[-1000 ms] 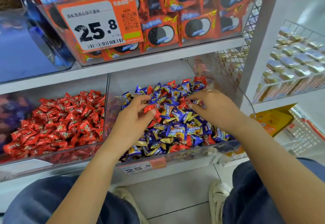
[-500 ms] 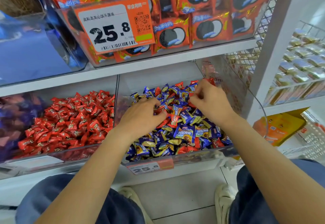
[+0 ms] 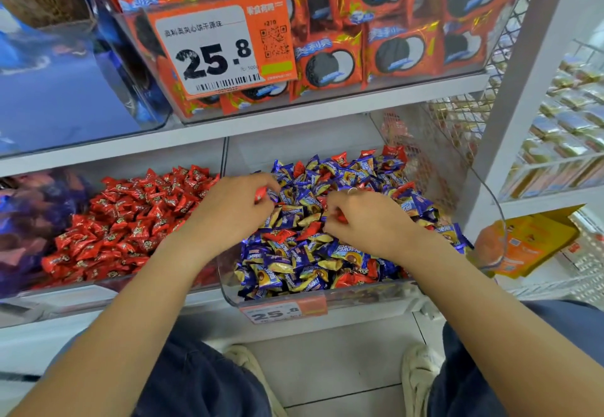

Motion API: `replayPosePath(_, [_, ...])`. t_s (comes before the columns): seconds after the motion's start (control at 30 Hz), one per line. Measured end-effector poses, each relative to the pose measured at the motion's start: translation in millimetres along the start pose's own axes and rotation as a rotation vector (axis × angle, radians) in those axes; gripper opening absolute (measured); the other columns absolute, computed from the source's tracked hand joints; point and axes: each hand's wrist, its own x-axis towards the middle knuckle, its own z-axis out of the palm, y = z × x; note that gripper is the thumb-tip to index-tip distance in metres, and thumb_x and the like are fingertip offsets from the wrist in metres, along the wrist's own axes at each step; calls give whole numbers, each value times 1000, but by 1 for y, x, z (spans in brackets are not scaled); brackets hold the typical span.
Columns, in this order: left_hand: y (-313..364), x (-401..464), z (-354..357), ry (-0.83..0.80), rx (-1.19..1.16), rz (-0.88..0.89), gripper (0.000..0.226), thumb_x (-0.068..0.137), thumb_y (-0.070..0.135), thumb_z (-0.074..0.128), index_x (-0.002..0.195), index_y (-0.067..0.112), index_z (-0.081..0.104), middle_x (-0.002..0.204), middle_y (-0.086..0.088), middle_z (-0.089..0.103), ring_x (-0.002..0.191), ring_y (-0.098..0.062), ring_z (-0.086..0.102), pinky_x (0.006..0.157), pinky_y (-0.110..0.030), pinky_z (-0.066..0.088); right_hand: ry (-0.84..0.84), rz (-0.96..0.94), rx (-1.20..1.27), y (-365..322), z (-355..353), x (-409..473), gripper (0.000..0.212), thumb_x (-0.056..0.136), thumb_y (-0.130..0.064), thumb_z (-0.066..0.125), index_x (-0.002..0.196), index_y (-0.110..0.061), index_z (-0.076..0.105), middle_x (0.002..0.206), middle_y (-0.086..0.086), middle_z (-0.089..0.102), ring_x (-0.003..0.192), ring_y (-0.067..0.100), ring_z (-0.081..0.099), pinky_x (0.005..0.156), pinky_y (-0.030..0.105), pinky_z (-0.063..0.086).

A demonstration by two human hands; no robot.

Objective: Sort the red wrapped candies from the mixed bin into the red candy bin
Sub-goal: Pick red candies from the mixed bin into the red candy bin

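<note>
Both hands are in the mixed bin (image 3: 483,187) at centre right of the frame, a clear tub heaped with blue and gold candies (image 3: 294,259) and scattered red candies (image 3: 307,229). The left hand (image 3: 235,210) lies at the bin's left edge, fingers curled, pinching a red candy (image 3: 260,193) at its fingertips. The right hand (image 3: 362,220) lies mid-pile, fingers curled down around something red (image 3: 341,218), apparently another red sweet, though little of it shows.

The red bin (image 3: 98,289) sits just beside the mixed bin at centre left, on the same shelf, filled with red wrappers. A small price tag (image 3: 281,312) reading 25.8 hangs on the mixed bin's front lip. On the shelf above, a clear tub of orange biscuit packs (image 3: 392,53) carries a large price card (image 3: 219,47), also 25.8.
</note>
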Motion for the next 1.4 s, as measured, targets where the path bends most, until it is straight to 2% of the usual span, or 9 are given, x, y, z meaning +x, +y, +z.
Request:
replayPosePath(0.13, [-2, -12, -1, 92, 122, 31, 17, 94, 24, 54, 100, 24, 69, 59, 10, 57, 40, -2, 43, 58, -23, 38, 36, -5, 57, 1, -2, -2, 9, 93, -20, 51, 96, -12, 50, 59, -5, 48, 51, 13, 44, 46, 28, 34])
replayPosePath(0.23, [-6, -12, -4, 156, 202, 55, 20, 95, 22, 54, 108, 23, 69, 87, -3, 72, 74, -19, 65, 78, -31, 47, 17, -5, 25, -1, -1, -2, 19, 94, -29, 55, 105, -15, 50, 61, -7, 46, 52, 9, 42, 48, 27, 33])
replayPosePath(0.37, [-14, -3, 2, -9, 331, 96, 36, 88, 5, 55, 119, 21, 64, 121, -6, 64, 107, -28, 61, 89, -44, 51, -65, 13, -53, -6, -3, -4, 37, 88, -52, 55, 111, -22, 53, 81, -4, 53, 61, 10, 46, 55, 28, 36])
replayPosePath(0.47, [-10, 6, 6, -172, 455, 97, 26, 85, 9, 60, 111, 12, 63, 112, -9, 63, 98, -27, 62, 81, -42, 53, -95, 44, -76, -5, -5, -7, 36, 86, -50, 59, 110, -22, 55, 95, -2, 55, 72, 14, 51, 64, 28, 42])
replayPosePath(0.73, [8, 22, 10, -507, 520, 27, 36, 86, 20, 68, 116, 5, 58, 94, -9, 62, 81, -21, 57, 58, -27, 37, -32, 57, -42, -5, -3, -9, 16, 86, -28, 59, 99, -20, 55, 63, -9, 48, 51, 4, 37, 46, 24, 28])
replayPosePath(0.83, [6, 18, 7, -454, 479, 32, 29, 89, 25, 65, 108, 4, 60, 98, -11, 64, 86, -23, 60, 66, -31, 45, 27, 27, -16, -8, -5, -6, 19, 88, -35, 60, 106, -28, 55, 86, -3, 66, 63, 11, 54, 56, 26, 41])
replayPosePath(1.03, [6, 9, -17, -114, 336, 86, 26, 93, 34, 57, 111, 16, 60, 78, 1, 57, 79, -21, 54, 66, -31, 43, -45, -78, -66, -17, 5, -4, 40, 90, -42, 58, 129, -35, 53, 117, -4, 62, 99, 17, 60, 75, 29, 46])
replayPosePath(1.23, [13, -2, -9, -65, 218, 78, 44, 87, 50, 59, 68, 11, 61, 60, -8, 55, 56, -17, 52, 53, -32, 40, -42, -76, 16, -20, 12, 0, 22, 92, -34, 58, 111, -23, 61, 113, 1, 58, 60, 6, 42, 65, 27, 40])
replayPosePath(1.4, [19, -13, 11, -125, 147, 74, 25, 94, 25, 52, 110, 26, 72, 90, 3, 73, 55, -3, 56, 66, -20, 46, 120, 86, 336, -3, -18, -1, 17, 85, -32, 68, 97, -20, 68, 97, -4, 61, 81, 8, 57, 73, 21, 45])
